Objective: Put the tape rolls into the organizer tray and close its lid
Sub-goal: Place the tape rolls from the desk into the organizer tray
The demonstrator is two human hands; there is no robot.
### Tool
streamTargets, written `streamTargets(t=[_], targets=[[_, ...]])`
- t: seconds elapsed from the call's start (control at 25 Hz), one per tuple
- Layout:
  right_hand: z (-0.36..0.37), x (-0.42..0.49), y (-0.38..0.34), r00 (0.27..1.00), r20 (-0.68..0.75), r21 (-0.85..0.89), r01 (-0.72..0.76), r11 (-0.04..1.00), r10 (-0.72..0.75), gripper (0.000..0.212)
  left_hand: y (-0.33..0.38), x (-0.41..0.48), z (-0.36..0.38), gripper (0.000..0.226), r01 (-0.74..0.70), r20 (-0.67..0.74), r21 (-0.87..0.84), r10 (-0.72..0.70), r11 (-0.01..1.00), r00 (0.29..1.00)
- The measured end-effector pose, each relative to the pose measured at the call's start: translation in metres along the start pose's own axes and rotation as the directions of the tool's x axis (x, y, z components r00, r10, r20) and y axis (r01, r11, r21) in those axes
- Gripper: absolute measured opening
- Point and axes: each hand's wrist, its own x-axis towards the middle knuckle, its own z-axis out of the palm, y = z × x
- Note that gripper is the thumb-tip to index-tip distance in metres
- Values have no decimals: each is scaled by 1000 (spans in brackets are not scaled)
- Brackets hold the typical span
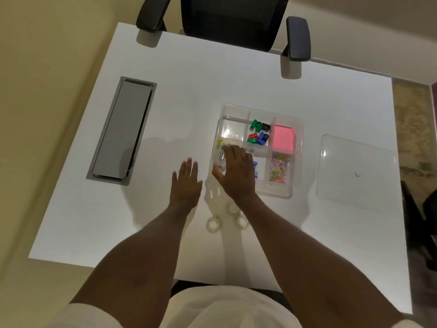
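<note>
Right hand (236, 174) spread over organizer tray (296, 147) — fingers open.

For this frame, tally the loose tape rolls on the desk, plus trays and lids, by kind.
Tape rolls on the desk: 3 showing, near the right forearm; one partly hidden
Organizer tray: 1
Lid: 1, lying flat to the right of the tray
Total: 5

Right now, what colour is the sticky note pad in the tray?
Pink sticky note pad, clearest in the head view.
</note>
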Motion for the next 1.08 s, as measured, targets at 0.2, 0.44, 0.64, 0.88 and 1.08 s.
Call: streamTargets(t=[0.2, 0.44, 0.64, 0.88, 1.08], targets=[[-21, 74, 17, 997, 4, -33, -80, 996, 80, 51, -7, -1, 4, 76, -19, 22, -24, 20, 1000, 1000], [-9, 135, 30, 970, 186, -8, -156, 988, 155, 42, -7, 5, 11, 80, -4, -9, -70, 4, 998, 1000], [12, 168, 37, 931, 304, -59, -192, 980, 201, 36, -12, 7, 17, 79, -1, -29, -67, -1, 998, 1000], [31, 176, 39, 923, 340, -142, -142, 980, 183, 33, -15, 9, 21, 79, -2, -46, -68, -1, 998, 999], [19, 168, 40, 956, 262, -167, -92, 982, 134, 30, -14, 12, 23, 80, 11, -29, -52, -13, 999, 1000]])
